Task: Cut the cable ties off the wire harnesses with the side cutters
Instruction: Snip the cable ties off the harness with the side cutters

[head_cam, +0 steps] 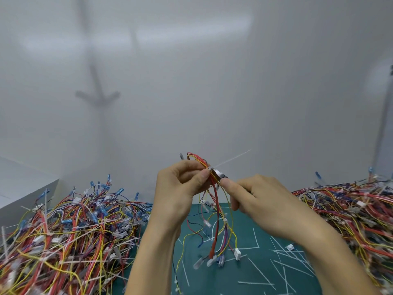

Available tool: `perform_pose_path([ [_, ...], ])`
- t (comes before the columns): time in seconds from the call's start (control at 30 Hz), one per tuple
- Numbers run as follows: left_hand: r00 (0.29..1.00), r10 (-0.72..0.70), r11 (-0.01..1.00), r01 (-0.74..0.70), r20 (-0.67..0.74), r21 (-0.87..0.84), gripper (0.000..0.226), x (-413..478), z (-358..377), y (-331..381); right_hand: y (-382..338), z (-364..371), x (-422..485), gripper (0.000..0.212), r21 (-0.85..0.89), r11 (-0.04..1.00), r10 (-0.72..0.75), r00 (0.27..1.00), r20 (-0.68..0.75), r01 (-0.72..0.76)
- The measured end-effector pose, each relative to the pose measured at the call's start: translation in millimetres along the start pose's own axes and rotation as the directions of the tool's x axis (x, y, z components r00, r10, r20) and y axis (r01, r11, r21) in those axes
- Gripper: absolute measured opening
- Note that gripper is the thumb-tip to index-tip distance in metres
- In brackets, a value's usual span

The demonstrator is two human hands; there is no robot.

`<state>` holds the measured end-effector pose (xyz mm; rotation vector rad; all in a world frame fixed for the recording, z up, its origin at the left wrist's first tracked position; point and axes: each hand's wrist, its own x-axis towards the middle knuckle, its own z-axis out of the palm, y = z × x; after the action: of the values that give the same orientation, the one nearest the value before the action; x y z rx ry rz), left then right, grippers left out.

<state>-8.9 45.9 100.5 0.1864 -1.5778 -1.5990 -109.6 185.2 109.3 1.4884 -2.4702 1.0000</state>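
Your left hand (180, 184) is raised above the mat (251, 271), thumb and fingers pinched on the upper part of a harness (214, 209) — its red, yellow and blue wires loop just above your fingertips and hang down below them, ending in white and clear plugs that dangle over the mat. Right at your left thumb tip sits the head of a white tie (231, 159) cinched round the wires; its long tail sticks up and to the right, away from your fingers.

Your right hand (261, 201) is clenched around the cutters (221, 175). Only the metal nose shows, poking out past your right thumb and lying against the wires just beside the tie head. Whether the blades are closed on the tie I cannot tell — the spot is small and blurred.

Below your hands, cut white tie strips (282, 265) lie scattered flat on the green mat, mostly under your right forearm. To the left of your left wrist a big heap (70, 237) of tangled harnesses is piled up; a second heap (348, 216) rises to the right of your right hand. No bin or tray holds either one. A white box (23, 188) stands behind the left heap; what is in it cannot be seen.
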Motion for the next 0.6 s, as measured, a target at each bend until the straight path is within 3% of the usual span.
perform_pose_path([
  [0.6, 0.999, 0.032, 0.993, -0.034, 0.015, 0.113, 0.004, 0.1, 0.3, 1.5, 3.7, -1.5, -0.7, 0.067, 0.081, 0.996, 0.021, 0.996, 0.083, -0.028],
])
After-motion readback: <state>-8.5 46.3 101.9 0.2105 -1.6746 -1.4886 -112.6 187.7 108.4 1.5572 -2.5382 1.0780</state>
